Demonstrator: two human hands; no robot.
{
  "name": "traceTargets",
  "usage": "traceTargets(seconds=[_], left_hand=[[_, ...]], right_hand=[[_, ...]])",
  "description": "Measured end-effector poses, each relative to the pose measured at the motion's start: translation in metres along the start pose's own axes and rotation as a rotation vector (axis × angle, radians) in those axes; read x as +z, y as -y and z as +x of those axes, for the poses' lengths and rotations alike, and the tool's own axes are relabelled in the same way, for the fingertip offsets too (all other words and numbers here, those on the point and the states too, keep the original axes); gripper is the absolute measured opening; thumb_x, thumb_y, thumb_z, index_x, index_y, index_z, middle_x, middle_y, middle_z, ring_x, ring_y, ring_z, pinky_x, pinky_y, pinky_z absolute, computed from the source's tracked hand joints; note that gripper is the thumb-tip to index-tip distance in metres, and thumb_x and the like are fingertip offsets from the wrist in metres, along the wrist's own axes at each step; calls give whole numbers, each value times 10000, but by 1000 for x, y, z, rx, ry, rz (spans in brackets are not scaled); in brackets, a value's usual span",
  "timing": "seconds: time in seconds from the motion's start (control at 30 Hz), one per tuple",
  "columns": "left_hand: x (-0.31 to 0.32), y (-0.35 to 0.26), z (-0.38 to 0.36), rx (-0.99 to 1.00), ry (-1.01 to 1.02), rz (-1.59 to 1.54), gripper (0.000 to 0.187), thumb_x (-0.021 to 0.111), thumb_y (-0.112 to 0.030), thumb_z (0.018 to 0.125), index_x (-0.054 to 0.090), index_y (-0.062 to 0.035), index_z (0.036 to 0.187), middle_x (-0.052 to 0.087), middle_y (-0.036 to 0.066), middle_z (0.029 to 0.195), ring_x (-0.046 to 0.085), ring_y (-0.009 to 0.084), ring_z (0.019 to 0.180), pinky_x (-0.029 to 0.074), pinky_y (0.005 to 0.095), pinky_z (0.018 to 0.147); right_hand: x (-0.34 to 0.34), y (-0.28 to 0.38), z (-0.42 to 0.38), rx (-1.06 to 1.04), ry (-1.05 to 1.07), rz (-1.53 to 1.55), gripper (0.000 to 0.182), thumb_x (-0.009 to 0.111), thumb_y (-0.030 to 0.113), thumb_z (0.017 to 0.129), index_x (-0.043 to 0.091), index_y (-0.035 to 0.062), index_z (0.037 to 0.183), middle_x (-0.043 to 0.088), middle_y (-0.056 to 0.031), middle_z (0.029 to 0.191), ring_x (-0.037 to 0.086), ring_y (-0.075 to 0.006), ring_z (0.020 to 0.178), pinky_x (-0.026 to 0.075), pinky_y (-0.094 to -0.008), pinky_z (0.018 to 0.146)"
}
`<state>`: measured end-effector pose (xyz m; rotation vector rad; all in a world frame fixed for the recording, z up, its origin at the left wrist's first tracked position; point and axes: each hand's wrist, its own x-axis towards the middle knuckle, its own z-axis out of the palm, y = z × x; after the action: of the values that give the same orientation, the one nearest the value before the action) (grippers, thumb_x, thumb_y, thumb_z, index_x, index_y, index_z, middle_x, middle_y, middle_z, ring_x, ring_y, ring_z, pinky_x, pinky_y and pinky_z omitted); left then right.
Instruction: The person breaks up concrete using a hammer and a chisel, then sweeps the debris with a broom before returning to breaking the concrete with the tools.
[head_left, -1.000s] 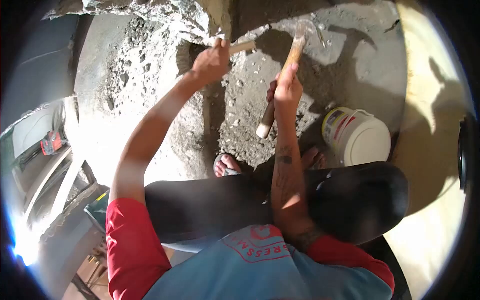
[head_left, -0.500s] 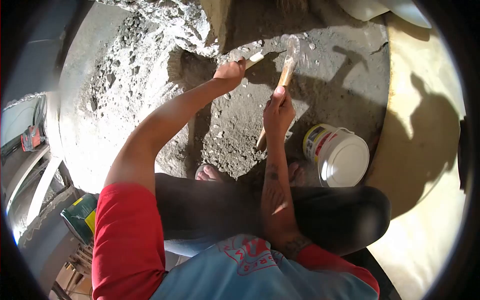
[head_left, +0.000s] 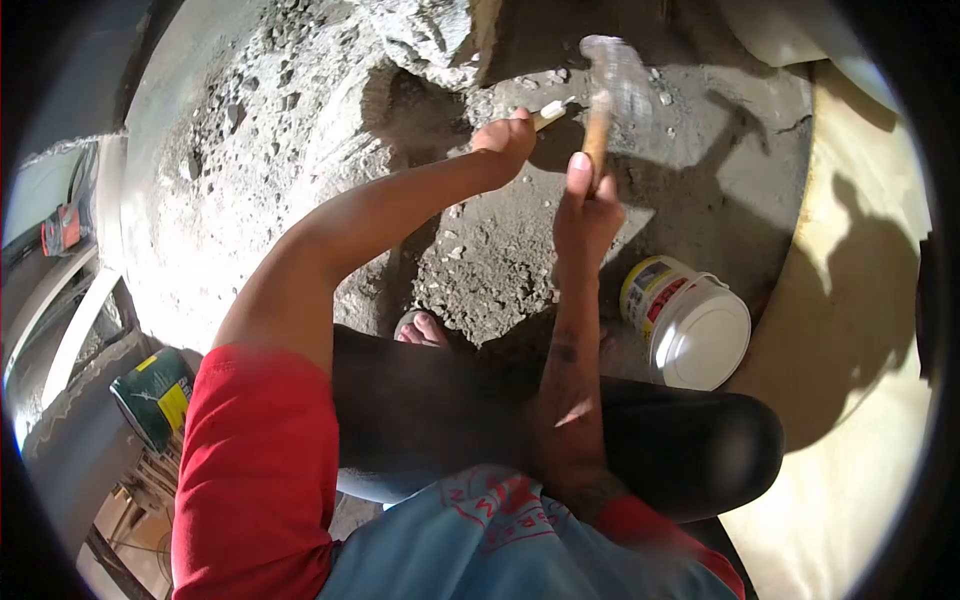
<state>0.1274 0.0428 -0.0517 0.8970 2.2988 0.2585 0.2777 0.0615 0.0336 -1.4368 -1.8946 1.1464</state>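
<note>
My left hand is closed round a tool with a pale handle, near the foot of the rough rubble wall. My right hand grips a hammer by its wooden handle. The hammer's head is blurred and sits up and to the right of the pale tool, apart from it. Below my hands lies a heap of grey debris on the ground.
A white lidded bucket stands right of my right forearm. At the left are a green container and a red object. Broken rock rises at the top. A pale sheet lies along the right.
The hammer and my right hand appear further right, with the hammer's head higher. My left hand and the pale-handled tool also appear further right; the whole view has shifted slightly.
</note>
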Motion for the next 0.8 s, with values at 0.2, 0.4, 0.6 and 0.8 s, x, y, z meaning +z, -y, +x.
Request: traceTargets(seconds=[0.2,0.4,0.6,0.8], left_hand=[[-41,8,16,182,157,270,405,561,-166,913,462,98,1204,690,198,932,710,292,830,564,429,698],[-128,113,5,282,332,55,402,674,-366,866,630,-8,1045,663,119,800,632,204,689,503,372,620],[-138,117,-1,289,292,246,356,639,-320,902,609,-45,1126,686,99,894,665,176,781,528,336,642],[-139,104,-6,231,267,119,410,536,-423,962,637,-52,1105,682,82,894,640,164,741,524,344,659]], right_hand=[[1,2,-2,-4,-89,189,442,641,399,938,592,-27,832,562,-32,600,517,-114,554,422,-296,532],[22,-3,-32,294,224,711,400,583,447,970,493,92,808,495,6,589,471,-84,418,372,-249,376],[58,-16,-71,561,459,783,383,608,444,958,500,102,823,505,-2,609,474,-98,437,402,-266,416],[58,-42,-68,771,692,1101,254,613,307,967,540,68,927,558,-13,731,533,-89,578,446,-246,525]])
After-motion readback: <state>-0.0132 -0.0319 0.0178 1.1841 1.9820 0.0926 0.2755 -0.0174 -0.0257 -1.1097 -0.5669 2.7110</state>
